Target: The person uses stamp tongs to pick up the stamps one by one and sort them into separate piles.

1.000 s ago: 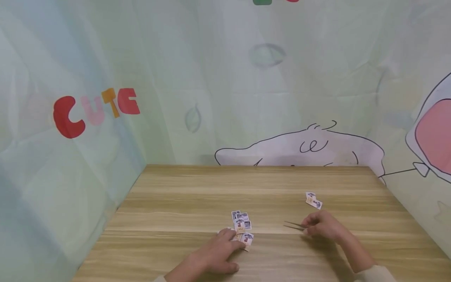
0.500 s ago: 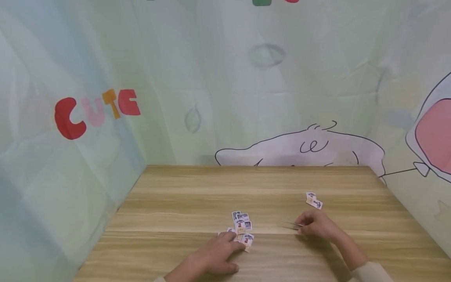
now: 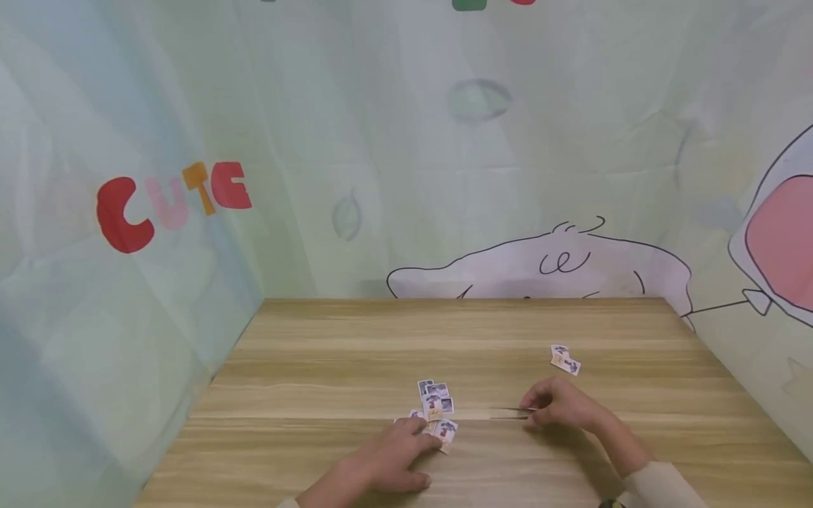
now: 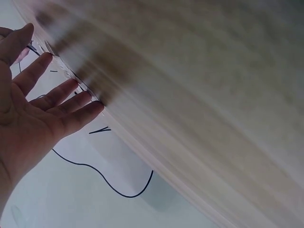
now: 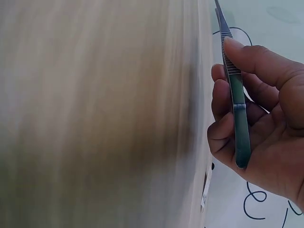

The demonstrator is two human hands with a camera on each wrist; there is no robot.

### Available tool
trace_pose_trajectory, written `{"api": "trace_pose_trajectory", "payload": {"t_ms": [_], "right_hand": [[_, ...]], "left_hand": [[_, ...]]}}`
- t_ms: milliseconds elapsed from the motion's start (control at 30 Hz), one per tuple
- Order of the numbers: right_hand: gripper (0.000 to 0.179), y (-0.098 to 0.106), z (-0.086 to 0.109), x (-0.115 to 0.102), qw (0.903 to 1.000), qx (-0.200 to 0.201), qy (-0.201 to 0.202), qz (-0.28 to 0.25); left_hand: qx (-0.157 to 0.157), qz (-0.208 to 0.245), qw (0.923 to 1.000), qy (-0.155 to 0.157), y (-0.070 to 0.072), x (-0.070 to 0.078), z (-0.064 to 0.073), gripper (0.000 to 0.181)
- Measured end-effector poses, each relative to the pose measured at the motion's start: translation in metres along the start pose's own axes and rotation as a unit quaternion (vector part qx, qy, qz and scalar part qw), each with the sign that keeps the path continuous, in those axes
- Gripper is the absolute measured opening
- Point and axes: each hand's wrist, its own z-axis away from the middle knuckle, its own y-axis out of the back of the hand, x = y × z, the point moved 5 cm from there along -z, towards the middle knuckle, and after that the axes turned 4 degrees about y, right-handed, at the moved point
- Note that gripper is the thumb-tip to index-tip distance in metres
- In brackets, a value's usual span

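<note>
The right hand [image 3: 559, 406] has moved left across the tabletop [image 3: 317, 339] — nearer the cluster of picture cards [image 3: 433, 403]. The tweezers [image 5: 241, 133] it pinches have come along; their prongs, slanted a second ago and blurred half a second ago, now look nearly level in the head view. More of the right sleeve [image 3: 663, 487] shows — and a small dark object [image 3: 612, 504] has appeared beside it at the bottom edge.
</note>
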Motion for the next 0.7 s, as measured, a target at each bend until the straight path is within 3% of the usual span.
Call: {"api": "trace_pose_trajectory", "payload": {"t_ms": [700], "right_hand": [[0.019,-0.015,-0.017,-0.011,0.9995,-0.032,0.004,0.001]], "left_hand": [[-0.007,0.012,0.9999,-0.005,0.0,0.0,-0.002,0.051]]}}
